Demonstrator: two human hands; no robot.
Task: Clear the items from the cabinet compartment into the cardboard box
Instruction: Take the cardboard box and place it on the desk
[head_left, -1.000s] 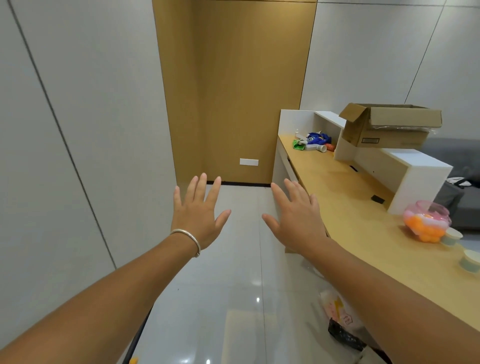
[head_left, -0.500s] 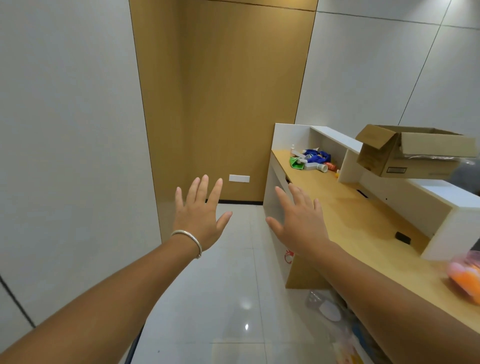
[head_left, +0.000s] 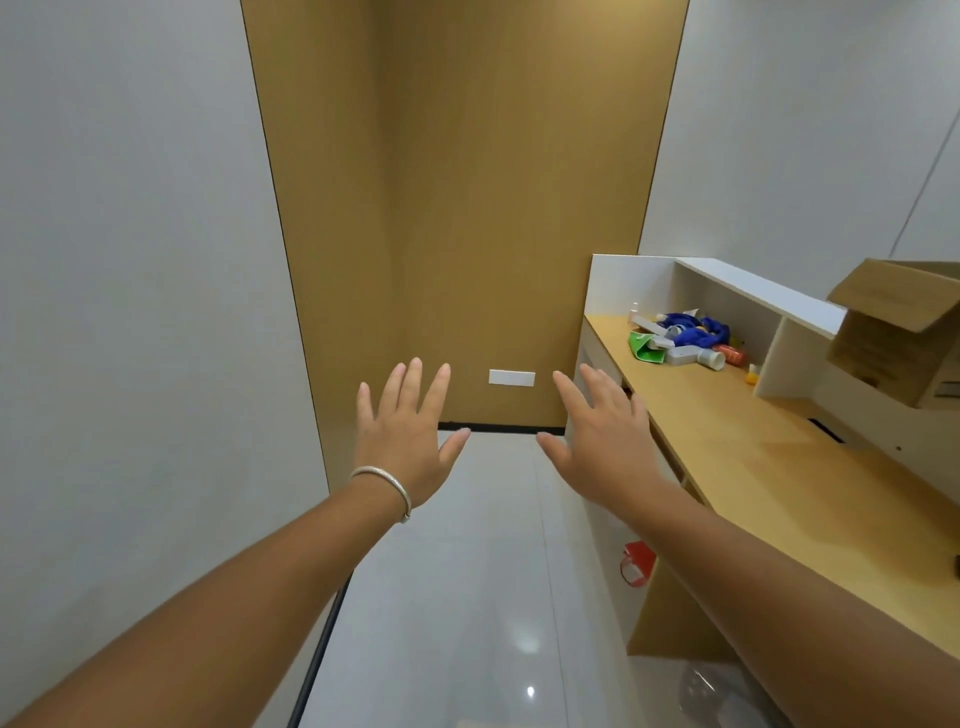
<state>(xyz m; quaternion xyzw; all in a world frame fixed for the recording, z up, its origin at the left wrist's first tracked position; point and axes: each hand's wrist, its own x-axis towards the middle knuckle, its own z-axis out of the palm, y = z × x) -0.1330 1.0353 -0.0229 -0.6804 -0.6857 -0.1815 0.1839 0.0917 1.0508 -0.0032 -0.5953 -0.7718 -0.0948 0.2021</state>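
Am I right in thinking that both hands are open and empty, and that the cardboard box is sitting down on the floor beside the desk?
Not quite. The left hand and right hand are indeed open and empty, but the cardboard box is not on the floor. The head view shows it up on the white top shelf of the desk, at the right edge of the picture.
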